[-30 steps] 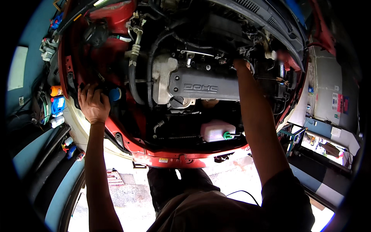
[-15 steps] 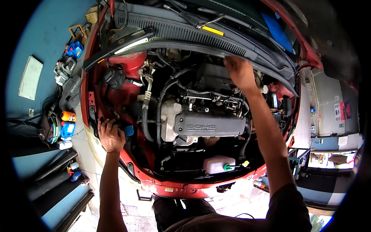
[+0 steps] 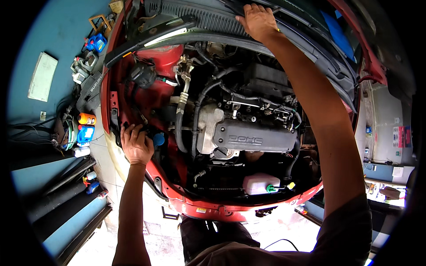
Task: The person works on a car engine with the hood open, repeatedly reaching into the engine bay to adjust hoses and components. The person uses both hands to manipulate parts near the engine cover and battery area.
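Note:
My left hand (image 3: 136,144) rests, fingers spread, on the front left edge of the engine bay, beside a blue cap (image 3: 159,139). It holds nothing that I can see. Stretched across the bay, my right hand (image 3: 258,21) is over the black slotted cowl panel (image 3: 208,20) below the windscreen. Its thumb stands apart from the bent fingers, and it covers the spot where tools lie; a bit of yellow shows by the wrist. Below the arm sits the engine with its grey cover (image 3: 255,138).
A long black work light (image 3: 164,37) lies lit across the cowl's left end. A pinkish reservoir (image 3: 261,184) with a green cap is at the front of the bay. Bottles (image 3: 86,133) stand by the left wall. The red front crossmember (image 3: 213,208) runs before my legs.
My right hand has moved away from me, from the rear of the engine bay up over the cowl. My left hand keeps its place on the edge while the view shifts slightly.

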